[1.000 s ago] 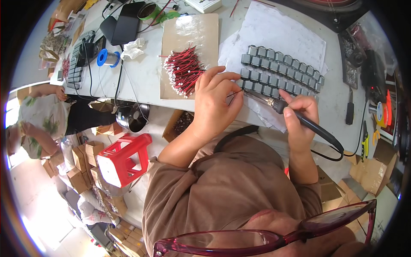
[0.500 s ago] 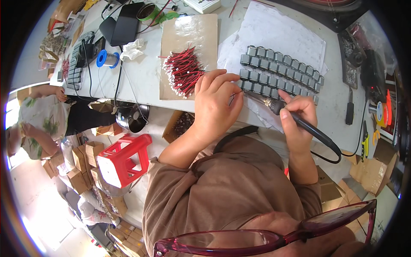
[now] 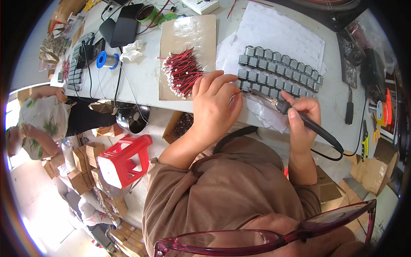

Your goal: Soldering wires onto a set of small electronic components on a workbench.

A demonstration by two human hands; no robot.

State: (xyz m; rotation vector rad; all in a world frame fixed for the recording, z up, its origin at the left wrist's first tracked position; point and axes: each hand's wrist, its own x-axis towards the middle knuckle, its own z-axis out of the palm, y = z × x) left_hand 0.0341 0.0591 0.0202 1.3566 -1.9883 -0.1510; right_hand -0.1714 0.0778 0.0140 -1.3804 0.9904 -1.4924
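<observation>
Iron (image 3: 283, 107) is in the right hand (image 3: 305, 113), at the near edge of the tabletop (image 3: 332, 105). Its handle slants: cable end low and to the right, metal tip up and to the left, toward the left hand (image 3: 215, 102). The tip ends just beside the left fingertips, near the left end of the closest row of blocks (image 3: 279, 69); contact between tip and block cannot be told.

Right hand: closed around the handle, thumb on the near side. Left hand: narrow, thumb and fingers drawn together, palm down; a thin strand shows at the fingertips, its far end hidden.

Blocks: grey, set in slanting rows on white paper (image 3: 282, 32), beyond the iron and the right hand, to the right of the left hand. Wires (image 3: 184, 73): red and black with small white ends, heaped on a brown board (image 3: 188, 32), just left of and beyond the left hand. Blue spool (image 3: 102, 60) lies farther left, well apart from both hands.
</observation>
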